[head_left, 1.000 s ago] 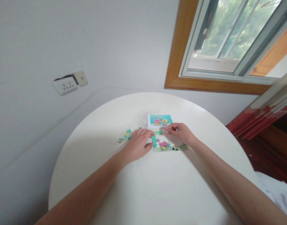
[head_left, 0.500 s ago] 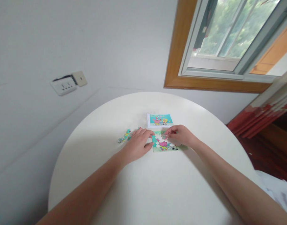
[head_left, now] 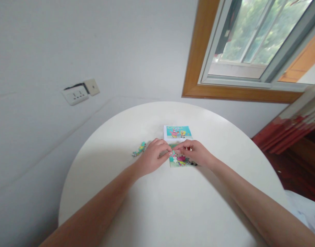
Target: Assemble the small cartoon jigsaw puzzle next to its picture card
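Observation:
A small, partly assembled cartoon jigsaw puzzle [head_left: 181,160] lies near the middle of a round white table [head_left: 172,206]. My left hand [head_left: 152,156] rests at its left edge, fingers curled with the tips on the puzzle. My right hand [head_left: 194,152] covers the puzzle's upper right, fingers pinched together on a puzzle piece [head_left: 173,151] at the top left corner. The fingertips of both hands almost meet there. A few loose puzzle pieces [head_left: 139,149] lie just left of my left hand. A reference picture card [head_left: 177,132] sits right behind the puzzle.
A white wall with a socket plate [head_left: 76,94] stands behind the table. A wood-framed window [head_left: 239,51] is at the upper right, with a red-and-cream curtain [head_left: 293,118] and dark floor at the right.
My right hand has slid left across the top of the puzzle until its fingertips met my left hand. My left hand's fingers have curled in. The camera view shifted slightly.

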Demonstrator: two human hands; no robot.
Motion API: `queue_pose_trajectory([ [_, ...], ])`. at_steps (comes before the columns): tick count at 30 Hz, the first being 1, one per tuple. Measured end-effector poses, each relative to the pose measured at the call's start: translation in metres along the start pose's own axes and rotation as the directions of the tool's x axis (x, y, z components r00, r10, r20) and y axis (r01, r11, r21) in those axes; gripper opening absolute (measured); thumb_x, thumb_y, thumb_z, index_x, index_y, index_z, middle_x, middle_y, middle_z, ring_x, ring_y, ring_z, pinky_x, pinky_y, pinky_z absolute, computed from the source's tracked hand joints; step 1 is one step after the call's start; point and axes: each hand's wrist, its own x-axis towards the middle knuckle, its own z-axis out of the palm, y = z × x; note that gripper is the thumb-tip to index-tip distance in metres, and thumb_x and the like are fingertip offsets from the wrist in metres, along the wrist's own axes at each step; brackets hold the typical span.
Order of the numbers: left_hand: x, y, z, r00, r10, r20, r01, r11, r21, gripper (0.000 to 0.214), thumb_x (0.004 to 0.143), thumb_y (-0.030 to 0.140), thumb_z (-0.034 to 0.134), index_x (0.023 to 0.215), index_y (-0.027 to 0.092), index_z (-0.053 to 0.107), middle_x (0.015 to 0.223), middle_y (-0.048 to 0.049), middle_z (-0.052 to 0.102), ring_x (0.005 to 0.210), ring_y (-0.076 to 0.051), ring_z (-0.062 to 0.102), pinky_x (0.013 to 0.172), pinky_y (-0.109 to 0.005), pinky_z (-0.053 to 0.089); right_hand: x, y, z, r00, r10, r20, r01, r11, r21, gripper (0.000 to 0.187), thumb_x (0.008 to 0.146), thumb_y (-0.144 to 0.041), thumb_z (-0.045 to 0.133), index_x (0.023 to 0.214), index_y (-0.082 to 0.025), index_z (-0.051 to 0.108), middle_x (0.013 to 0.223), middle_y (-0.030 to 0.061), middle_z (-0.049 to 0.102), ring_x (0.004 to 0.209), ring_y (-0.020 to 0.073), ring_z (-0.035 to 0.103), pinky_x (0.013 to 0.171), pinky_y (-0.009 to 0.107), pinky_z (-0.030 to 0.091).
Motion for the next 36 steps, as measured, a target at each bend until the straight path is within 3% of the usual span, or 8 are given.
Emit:
queue_pose_trajectory([
  [2,-0.001,-0.013,-0.013,0.998,0.005,-0.057,-0.005,1.000,0.001,0.018,0.092,0.030,0.051,0.086,0.019,0.064,0.089,-0.0040,0.064,0.089,-0.018,0.055,0.085,-0.033,0.040,-0.001,0.000,-0.001,0.999,-0.010,-0.033,0.011,0.999,0.034,0.029,0.082,-0.039,0.059,0.094,-0.018,0.075,0.085,0.0041,0.071,0.072,0.0144,0.057,0.068,0.026,0.043],
  [5,-0.006,-0.038,-0.037,0.988,-0.071,-0.138,0.089,0.988,0.124,0.020,0.089,0.032,0.054,0.083,0.019,0.068,0.088,-0.0041,0.066,0.086,-0.018,0.057,0.086,-0.035,0.039,-0.001,0.003,-0.003,0.997,0.000,-0.077,0.005,0.998,0.069,0.030,0.083,-0.041,0.058,0.095,-0.018,0.074,0.094,0.0052,0.072,0.084,0.0169,0.061,0.077,0.028,0.045],
  [9,-0.014,-0.051,-0.055,0.991,-0.136,-0.015,0.136,0.965,0.225,0.022,0.087,0.032,0.053,0.080,0.020,0.071,0.086,-0.0036,0.067,0.086,-0.019,0.058,0.086,-0.035,0.038,-0.002,0.009,-0.001,0.996,0.069,-0.064,-0.066,0.996,0.054,0.032,0.084,-0.042,0.056,0.094,-0.017,0.073,0.089,0.0047,0.072,0.075,0.0154,0.060,0.068,0.026,0.045],
  [13,-0.015,-0.043,-0.054,0.979,-0.163,0.120,0.130,0.960,0.247,0.021,0.085,0.032,0.055,0.079,0.022,0.073,0.087,-0.0035,0.068,0.086,-0.018,0.058,0.083,-0.033,0.039,-0.003,0.011,0.003,0.995,0.096,0.010,-0.096,0.995,0.041,0.032,0.085,-0.040,0.054,0.098,-0.016,0.072,0.084,0.0043,0.072,0.066,0.0131,0.057,0.061,0.024,0.043],
  [17,-0.017,-0.042,-0.053,0.956,-0.228,0.187,0.164,0.938,0.304,0.018,0.082,0.032,0.059,0.074,0.023,0.073,0.086,-0.0036,0.067,0.086,-0.020,0.058,0.083,-0.034,0.039,-0.005,0.007,0.004,0.995,0.095,0.031,-0.093,0.994,-0.050,0.031,0.086,-0.038,0.054,0.100,-0.017,0.072,0.085,0.0036,0.072,0.061,0.0113,0.052,0.057,0.022,0.039],
  [24,-0.025,-0.059,-0.062,0.962,-0.260,0.083,0.216,0.910,0.355,0.019,0.084,0.033,0.054,0.084,0.022,0.069,0.089,-0.0043,0.067,0.091,-0.021,0.057,0.088,-0.036,0.039,-0.007,0.003,0.009,0.999,-0.037,0.009,0.038,0.977,-0.210,0.025,0.087,-0.030,0.053,0.099,-0.022,0.074,0.089,0.0039,0.070,0.073,0.0139,0.056,0.069,0.026,0.043],
  [30,-0.025,-0.059,-0.060,0.965,-0.255,0.065,0.216,0.907,0.361,0.019,0.083,0.032,0.054,0.082,0.022,0.070,0.086,-0.0044,0.067,0.088,-0.022,0.057,0.087,-0.036,0.040,-0.004,-0.014,0.036,0.952,-0.303,0.048,0.298,0.880,-0.370,0.020,0.085,-0.021,0.058,0.097,-0.024,0.074,0.090,0.0047,0.067,0.087,0.0178,0.054,0.083,0.033,0.040],
  [36,-0.023,-0.054,-0.057,0.976,-0.219,0.019,0.200,0.921,0.334,0.018,0.083,0.029,0.053,0.084,0.022,0.069,0.086,-0.0048,0.066,0.087,-0.022,0.058,0.088,-0.037,0.040,-0.006,-0.024,0.064,0.951,-0.278,0.133,0.305,0.790,-0.532,0.023,0.088,-0.031,0.060,0.109,-0.029,0.070,0.101,0.0058,0.061,0.095,0.0206,0.047,0.084,0.036,0.034],
])
